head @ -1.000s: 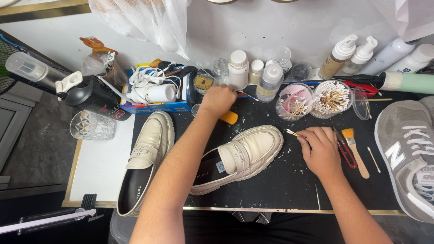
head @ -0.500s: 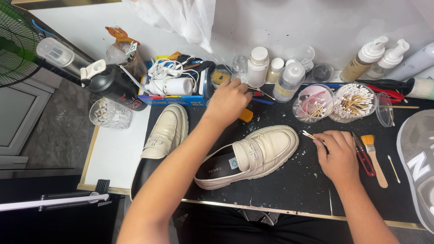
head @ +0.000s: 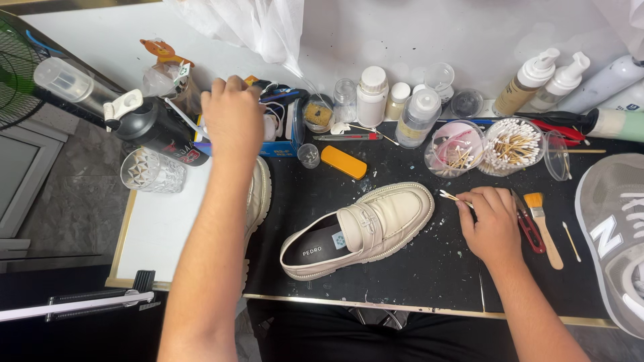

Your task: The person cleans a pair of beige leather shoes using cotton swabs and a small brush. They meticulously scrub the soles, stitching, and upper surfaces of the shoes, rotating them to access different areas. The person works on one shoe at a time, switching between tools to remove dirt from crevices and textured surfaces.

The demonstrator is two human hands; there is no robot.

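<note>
Left hand point(head: 231, 114) hovers over the blue box point(head: 282, 144) of clutter, fingers curled — grip contents hidden, cannot tell. Right hand point(head: 493, 224) pinches cotton swabs point(head: 451, 196) on the black mat point(head: 416, 268) — just beside the cream loafer point(head: 365, 228).

Blue box point(head: 282, 149) rear; square insole label point(head: 340, 240)

The left hand point(head: 231, 114) covers most of the blue box point(head: 282, 144) at the worktop's far edge, and its forearm hides the middle of the second cream loafer point(head: 258, 194). The grey sneaker point(head: 614, 234) is cut off at the right edge.
</note>
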